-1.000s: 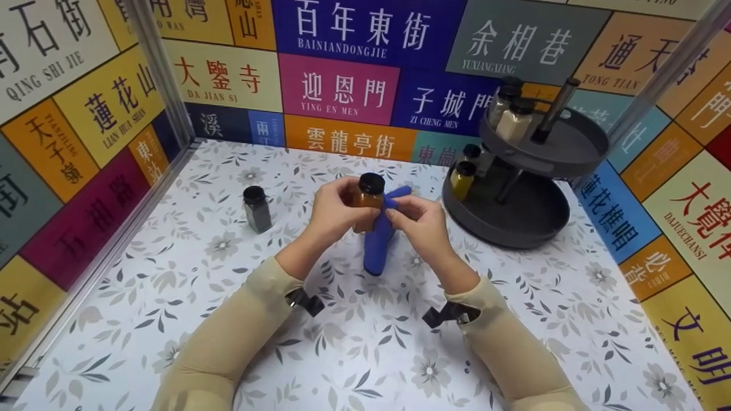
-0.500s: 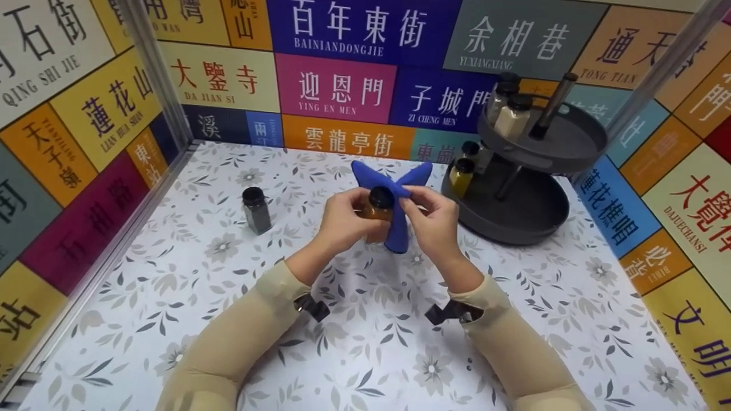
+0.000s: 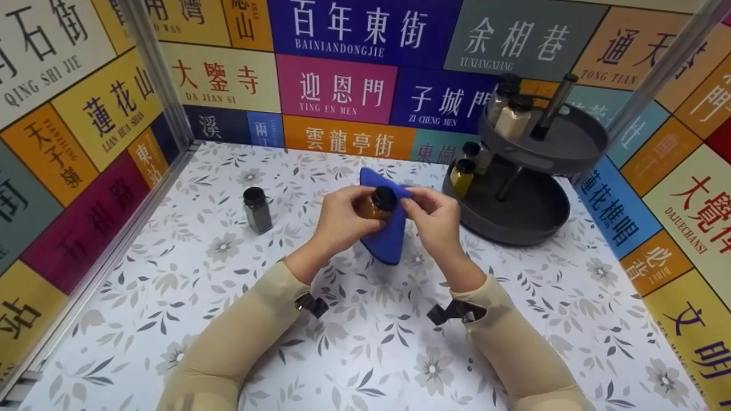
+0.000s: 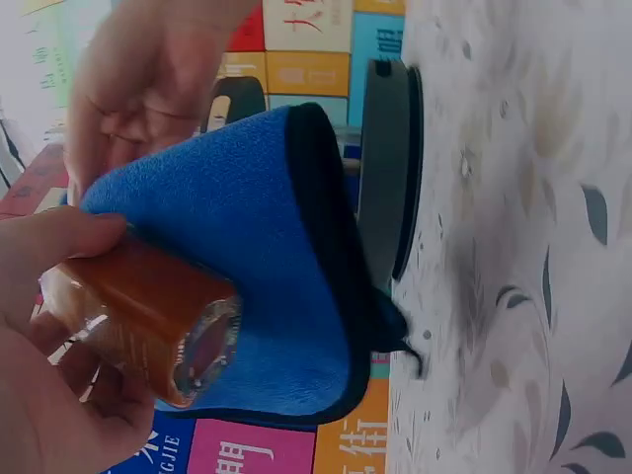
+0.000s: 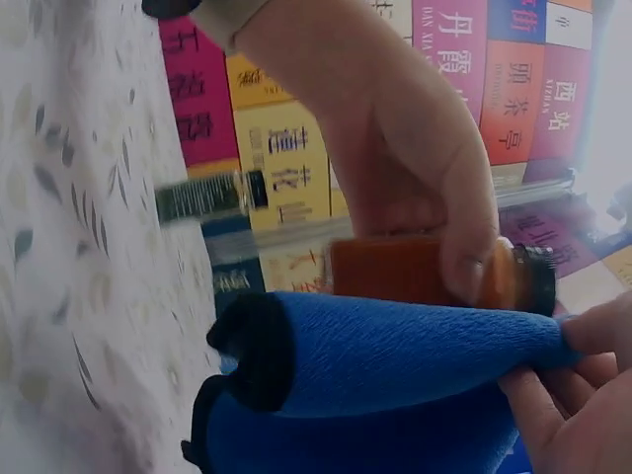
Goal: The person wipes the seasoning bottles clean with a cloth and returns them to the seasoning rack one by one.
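My left hand (image 3: 338,221) grips a glass spice jar (image 4: 148,306) of orange-brown powder with a black lid (image 3: 385,197). It is held above the table and tilted. Beside it, my right hand (image 3: 435,220) pinches a blue cloth (image 3: 388,245) by its upper part. In the left wrist view the cloth hangs in folds right against the jar, its dark edging showing. From the right wrist, the jar lies behind the cloth, with the left thumb across it. A second spice jar (image 3: 258,214) with dark contents and a black lid stands on the table to the left.
A dark two-tier round rack (image 3: 551,224) stands at the back right. Light-coloured jars (image 3: 513,120) sit on its upper tier and a yellow one (image 3: 462,177) on the lower. Printed panels (image 3: 337,85) wall the flower-patterned table (image 3: 365,342).
Both hands have shifted slightly right and a little down with the jar and cloth. The cloth swung out, spreading into points, and now hangs broad behind the jar.
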Demonstrator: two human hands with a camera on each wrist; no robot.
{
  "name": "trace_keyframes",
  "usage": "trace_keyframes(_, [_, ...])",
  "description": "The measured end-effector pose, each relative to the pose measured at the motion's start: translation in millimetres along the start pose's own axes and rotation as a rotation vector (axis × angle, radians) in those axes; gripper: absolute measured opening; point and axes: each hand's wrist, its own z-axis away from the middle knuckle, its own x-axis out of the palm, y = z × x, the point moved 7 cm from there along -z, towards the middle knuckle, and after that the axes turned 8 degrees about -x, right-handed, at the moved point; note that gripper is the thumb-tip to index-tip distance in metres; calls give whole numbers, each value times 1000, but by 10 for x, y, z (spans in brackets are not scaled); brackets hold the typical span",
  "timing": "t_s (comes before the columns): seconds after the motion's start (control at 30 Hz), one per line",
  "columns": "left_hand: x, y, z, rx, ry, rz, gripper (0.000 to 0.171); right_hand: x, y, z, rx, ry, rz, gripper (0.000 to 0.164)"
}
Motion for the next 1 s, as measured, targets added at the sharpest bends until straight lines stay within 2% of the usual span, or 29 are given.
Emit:
trace_keyframes(0.23, [-22,86,13,67,33,-327,53,113,-271,59,-377,-111,439,15])
trace_keyframes(0.3, [-16,98,14,75,44,-396,52,170,-342,97,-470,-141,523,16])
trace_keyframes(0.37, [8,110,20,86,46,-448,51,207,-380,128,-527,-158,576,17])
trace_keyframes(0.47, [63,127,44,104,32,-480,51,215,-380,142,-558,-150,627,17])
trace_keyframes(0.67, [130,112,67,97,-6,-487,51,162,-263,104,-495,-130,636,16])
trace_keyframes(0.87, [47,63,36,59,43,-520,48,232,-301,134,-511,-226,627,17])
trace_keyframes(1.0, [45,110,53,81,64,-543,47,246,-378,155,-535,-236,661,16])
